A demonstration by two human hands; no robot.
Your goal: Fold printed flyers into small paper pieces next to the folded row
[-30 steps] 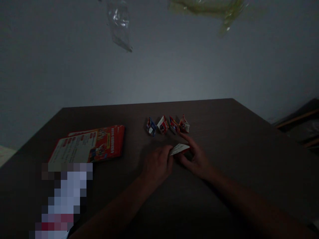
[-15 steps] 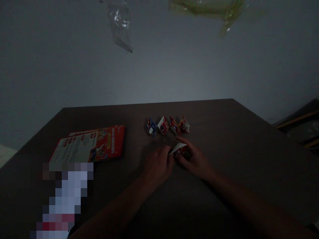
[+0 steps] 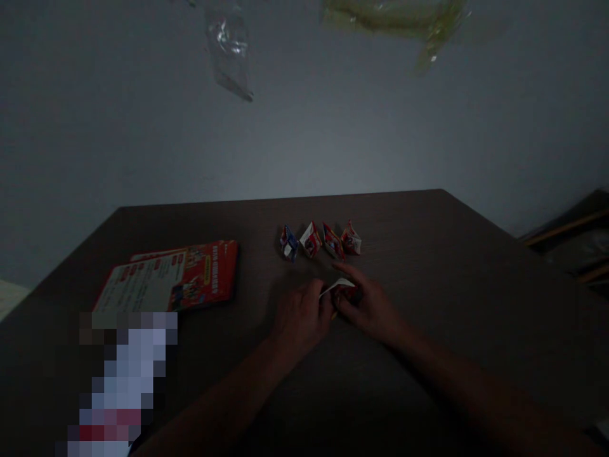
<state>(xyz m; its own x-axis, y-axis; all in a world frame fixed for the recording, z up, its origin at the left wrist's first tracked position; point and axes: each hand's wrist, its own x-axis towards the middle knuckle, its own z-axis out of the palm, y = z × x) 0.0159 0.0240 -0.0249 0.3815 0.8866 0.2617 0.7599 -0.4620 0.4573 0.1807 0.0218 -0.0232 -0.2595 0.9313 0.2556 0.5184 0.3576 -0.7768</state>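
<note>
Between my two hands is a small folded paper piece (image 3: pixel 343 287), white on top with red print below. My left hand (image 3: pixel 302 315) pinches its left edge between thumb and fingers. On its right side, my right hand (image 3: pixel 371 303) grips it, the index finger stretched out over the top. Just beyond the hands stand several folded paper pieces in a row: a blue one (image 3: pixel 288 244), a white and red one (image 3: pixel 311 240), a red and dark one (image 3: pixel 333 241) and a red and white one (image 3: pixel 351 239).
Red printed booklets or sheets (image 3: pixel 209 273) lie stacked at the left of the dark table (image 3: pixel 409 222). A blurred-out light object (image 3: pixel 130 374) is at the lower left. Clear plastic (image 3: pixel 229 47) and yellowish tape (image 3: pixel 399 16) are on the wall behind.
The paper piece between my hands has tilted and bent a little, and a small yellow part now shows below it. Both hands stay nearly in place.
</note>
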